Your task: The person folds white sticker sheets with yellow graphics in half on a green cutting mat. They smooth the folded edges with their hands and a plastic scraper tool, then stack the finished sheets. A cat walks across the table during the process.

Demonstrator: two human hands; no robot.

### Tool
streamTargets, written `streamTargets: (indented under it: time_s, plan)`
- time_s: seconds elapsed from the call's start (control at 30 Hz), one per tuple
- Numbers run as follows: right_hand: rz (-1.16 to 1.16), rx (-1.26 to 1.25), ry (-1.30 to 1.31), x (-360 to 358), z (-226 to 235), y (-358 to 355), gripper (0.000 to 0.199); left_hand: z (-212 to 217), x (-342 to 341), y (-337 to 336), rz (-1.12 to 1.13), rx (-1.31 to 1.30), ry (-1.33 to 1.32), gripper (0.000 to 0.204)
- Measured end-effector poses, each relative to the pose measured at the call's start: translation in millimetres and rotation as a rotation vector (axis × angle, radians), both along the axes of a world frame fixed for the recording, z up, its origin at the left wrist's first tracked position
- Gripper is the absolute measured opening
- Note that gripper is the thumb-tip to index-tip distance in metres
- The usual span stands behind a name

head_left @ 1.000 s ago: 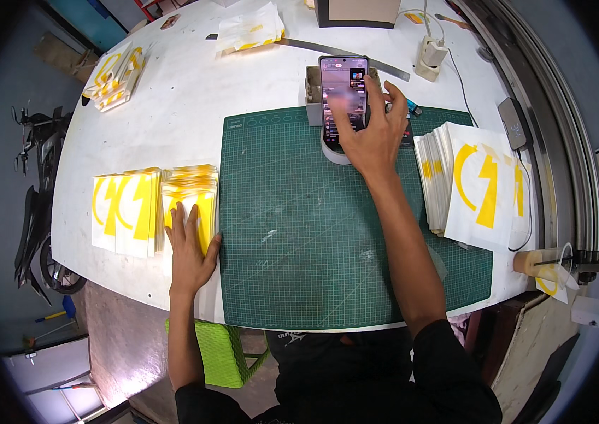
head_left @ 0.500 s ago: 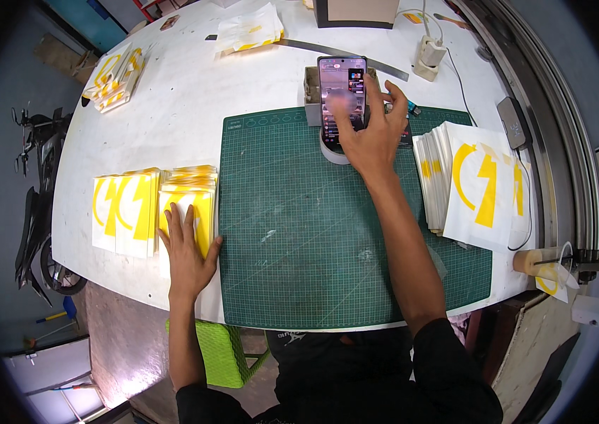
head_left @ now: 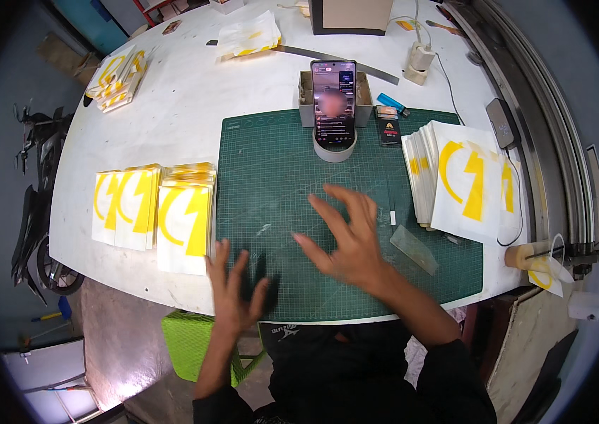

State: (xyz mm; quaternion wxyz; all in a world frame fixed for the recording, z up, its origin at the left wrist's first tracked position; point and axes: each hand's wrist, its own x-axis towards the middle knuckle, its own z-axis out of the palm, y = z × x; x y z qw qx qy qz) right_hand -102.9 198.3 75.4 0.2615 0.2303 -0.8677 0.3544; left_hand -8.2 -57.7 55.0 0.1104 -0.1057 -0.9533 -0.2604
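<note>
My right hand [head_left: 345, 233] hovers over the green cutting mat [head_left: 299, 297], fingers spread and holding nothing. At the mat's left edge my left hand [head_left: 234, 293] also has its fingers apart, just below a stack of white-and-yellow printed packets [head_left: 185, 219]. A smartphone [head_left: 334, 102] with a lit screen leans upright on a round white stand [head_left: 335, 150] at the mat's far edge. Another stack of packets [head_left: 463, 184] lies on the mat's right side. Between that stack and my right hand rest a small clear plastic piece [head_left: 414, 249] and a thin rod with a white end [head_left: 392, 218].
A dark cigarette pack [head_left: 388, 127] and a blue lighter [head_left: 393, 104] lie right of the phone. Behind stand a grey box [head_left: 306, 99], a steel ruler [head_left: 342, 60] and a power strip [head_left: 419, 62]. More packets [head_left: 117, 79] sit far left. A metal rail [head_left: 547, 141] borders the right side.
My right hand has left the phone and come back toward me over the mat. My left hand has lifted off the left packet stack and moved right and nearer.
</note>
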Motion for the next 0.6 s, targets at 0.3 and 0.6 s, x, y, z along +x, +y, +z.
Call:
streamTargets:
  time_s: [0.3, 0.6]
  plan:
    - [-0.572, 0.496, 0.003, 82, 16, 179, 0.043, -38, 55, 47, -0.028, 0.191, 0.004, 0.051]
    - [-0.497, 0.446, 0.135, 87, 14, 215, 0.023, -26, 43, 63, -0.029, 0.219, 0.028, 0.049]
